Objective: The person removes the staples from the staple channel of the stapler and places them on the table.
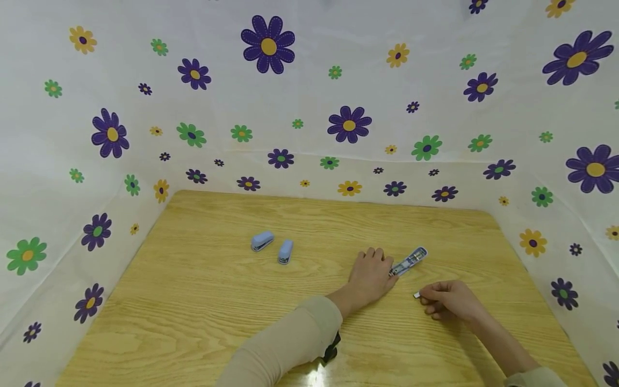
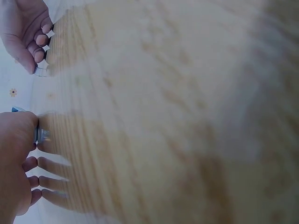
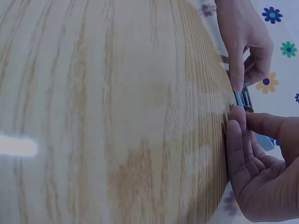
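Observation:
An opened-out blue stapler (image 1: 411,259) lies on the table at the right, its metal insides showing. My left hand (image 1: 369,277) grips its near end, which the fingers hide in the head view. Nearer the front right, my right hand (image 1: 450,301) pinches a short silvery staple strip (image 1: 417,295) between thumb and fingertips. That strip is close to the tabletop, a little to the near side of the stapler. In the right wrist view, the left hand (image 3: 245,44) has a fingertip right at the stapler (image 3: 243,99).
Two small light-blue staplers, one tilted left (image 1: 262,241) and one nearly end-on (image 1: 286,251), stand left of centre on the wood-grain table (image 1: 193,301). A white flower-print sheet (image 1: 309,91) walls the table at the back and both sides.

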Motion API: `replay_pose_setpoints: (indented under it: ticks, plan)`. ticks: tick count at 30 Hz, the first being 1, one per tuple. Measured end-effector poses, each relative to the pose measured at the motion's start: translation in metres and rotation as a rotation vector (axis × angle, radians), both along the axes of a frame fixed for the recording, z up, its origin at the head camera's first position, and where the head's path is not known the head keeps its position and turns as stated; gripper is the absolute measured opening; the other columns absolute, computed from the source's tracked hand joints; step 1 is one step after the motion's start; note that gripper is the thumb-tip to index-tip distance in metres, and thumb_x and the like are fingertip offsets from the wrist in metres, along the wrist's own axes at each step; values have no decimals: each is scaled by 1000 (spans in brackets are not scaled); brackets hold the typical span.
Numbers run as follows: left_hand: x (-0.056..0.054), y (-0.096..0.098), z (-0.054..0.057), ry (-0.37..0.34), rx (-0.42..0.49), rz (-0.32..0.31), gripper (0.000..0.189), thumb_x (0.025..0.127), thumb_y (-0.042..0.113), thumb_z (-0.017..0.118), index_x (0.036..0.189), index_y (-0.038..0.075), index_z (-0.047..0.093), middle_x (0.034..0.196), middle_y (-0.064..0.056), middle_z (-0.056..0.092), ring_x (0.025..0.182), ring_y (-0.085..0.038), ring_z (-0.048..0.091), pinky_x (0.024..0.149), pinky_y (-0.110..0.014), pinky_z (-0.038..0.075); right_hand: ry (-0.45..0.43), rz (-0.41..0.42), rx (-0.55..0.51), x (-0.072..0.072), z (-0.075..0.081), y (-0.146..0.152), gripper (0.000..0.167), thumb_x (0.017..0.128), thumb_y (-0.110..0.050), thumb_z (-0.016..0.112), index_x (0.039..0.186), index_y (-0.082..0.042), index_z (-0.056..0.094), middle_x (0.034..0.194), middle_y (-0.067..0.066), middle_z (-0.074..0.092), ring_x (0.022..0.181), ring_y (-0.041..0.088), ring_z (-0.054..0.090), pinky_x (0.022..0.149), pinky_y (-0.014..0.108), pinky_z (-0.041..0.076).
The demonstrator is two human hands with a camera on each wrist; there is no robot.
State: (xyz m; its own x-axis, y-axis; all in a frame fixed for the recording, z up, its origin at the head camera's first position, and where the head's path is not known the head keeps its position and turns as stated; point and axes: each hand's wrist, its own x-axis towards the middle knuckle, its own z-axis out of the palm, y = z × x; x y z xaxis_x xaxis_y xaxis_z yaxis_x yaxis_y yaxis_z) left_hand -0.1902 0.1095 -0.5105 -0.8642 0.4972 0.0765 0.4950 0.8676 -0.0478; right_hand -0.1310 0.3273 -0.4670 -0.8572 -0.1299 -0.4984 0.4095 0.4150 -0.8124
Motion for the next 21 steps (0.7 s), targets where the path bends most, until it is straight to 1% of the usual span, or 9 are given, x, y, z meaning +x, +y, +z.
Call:
replay_pose_setpoints:
  ticks: [6, 12, 14, 17, 20, 21]
  plan:
    - [0, -1, 2, 10, 4, 2, 47, 104, 67, 49, 133, 35, 66, 129, 8, 63, 118, -10, 60, 96, -30, 53, -7, -11, 14, -2, 1, -1, 31, 105, -22, 65, 116, 6, 70, 87, -5, 75, 74, 7, 73, 68, 26, 62]
    - [1, -1, 1, 8, 16, -7, 49, 105, 66, 48, 135, 32, 65, 129, 8, 63, 118, -11, 61, 97, -30, 53, -13, -5, 7, -2, 1, 2, 38, 106, -26, 65, 123, 8, 67, 90, -4, 76, 75, 9, 75, 69, 27, 63]
    - [2, -3, 0, -5, 46, -14, 47, 105, 65, 48, 130, 30, 67, 126, 7, 64, 114, -11, 61, 95, -30, 53, -8, -6, 5, -2, 1, 1, 39, 106, -26, 64, 125, 9, 66, 91, -3, 76, 76, 9, 75, 71, 27, 63]
    - [4, -9, -1, -22, 116, -29, 45, 106, 62, 51, 123, 24, 68, 120, 5, 66, 110, -12, 62, 92, -30, 53, 8, -20, 13, -1, 2, -1, 41, 106, -26, 65, 127, 9, 64, 92, -3, 77, 77, 10, 75, 71, 28, 64]
    - [6, -22, -1, -22, 175, -31, 43, 106, 59, 54, 122, 21, 68, 119, 4, 68, 111, -13, 64, 92, -30, 54, 46, -30, 44, 0, 4, -6, 41, 106, -25, 65, 127, 11, 63, 92, -2, 77, 77, 10, 74, 71, 28, 63]
    - [7, -27, -1, -21, 191, -28, 44, 106, 58, 54, 125, 21, 68, 121, 4, 68, 112, -14, 64, 93, -31, 54, 65, -34, 62, 0, 5, -8, 41, 106, -24, 65, 126, 11, 63, 91, -2, 77, 77, 9, 73, 71, 28, 63]
